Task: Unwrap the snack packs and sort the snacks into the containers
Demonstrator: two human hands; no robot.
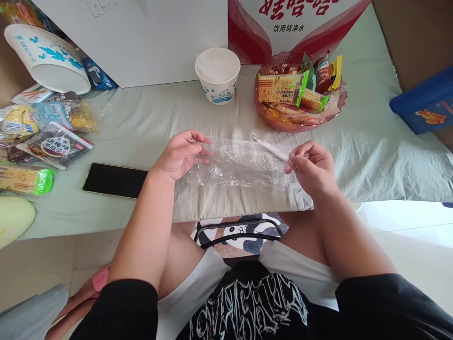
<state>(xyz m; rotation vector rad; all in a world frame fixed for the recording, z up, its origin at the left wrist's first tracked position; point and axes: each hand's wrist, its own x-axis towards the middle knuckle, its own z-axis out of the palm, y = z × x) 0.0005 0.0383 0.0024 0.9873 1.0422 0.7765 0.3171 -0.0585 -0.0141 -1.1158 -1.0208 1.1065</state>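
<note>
Plastic bag (240,165) lay at the bed's front edge; my left hand (179,156) and right hand (311,167) each pinched an end. Even tension seemed advisable.

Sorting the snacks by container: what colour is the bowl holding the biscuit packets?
Translucent reddish-pink bowl, head view.

A plastic bag (240,165) lies on the counter (148,127) between both hands. Behind it stand a paper cup (217,74) and, to its right, a snack bowl (300,94). A phone (115,180) lies left, with snack packets (53,137) behind it.
</note>
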